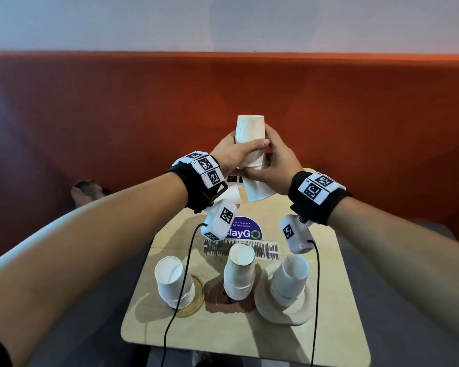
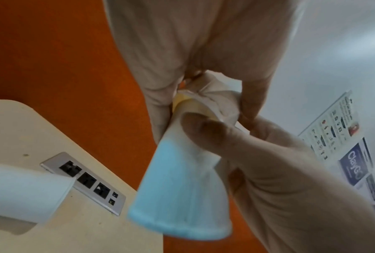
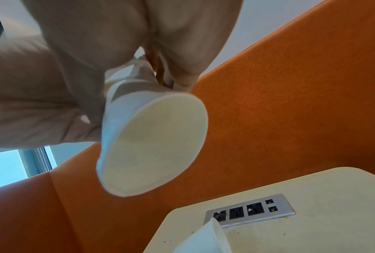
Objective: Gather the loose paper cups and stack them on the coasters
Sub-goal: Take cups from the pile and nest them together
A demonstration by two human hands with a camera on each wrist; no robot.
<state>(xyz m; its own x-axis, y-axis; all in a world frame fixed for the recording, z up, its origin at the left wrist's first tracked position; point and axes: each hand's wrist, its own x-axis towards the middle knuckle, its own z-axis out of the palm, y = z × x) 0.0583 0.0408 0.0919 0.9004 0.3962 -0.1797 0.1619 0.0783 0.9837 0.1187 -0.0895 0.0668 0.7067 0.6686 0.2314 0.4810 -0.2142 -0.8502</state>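
Both hands are raised over the far half of the table [image 1: 337, 308]. My left hand [image 1: 239, 152] grips an upside-down white paper cup [image 1: 249, 131] round its side. Just below it, my right hand [image 1: 273, 165] grips a second paper cup [image 1: 259, 189] whose upper end meets the first cup's rim. From the right wrist, this lower cup [image 3: 154, 142] shows its wide round end. Three upside-down cup stacks stand on coasters near me: a left stack [image 1: 174, 282] on an amber coaster [image 1: 196, 300], a middle stack [image 1: 239, 274] on a brown coaster [image 1: 217, 300], and a right stack [image 1: 289, 279] on a pale coaster [image 1: 270, 308].
One loose cup [image 1: 232, 196] sits on the table by a silver socket panel [image 3: 249, 212], partly hidden by my left wrist. A purple sticker [image 1: 245, 230] and a scribbled strip [image 1: 265, 250] lie mid-table. An orange padded bench back [image 1: 355, 115] runs behind the table.
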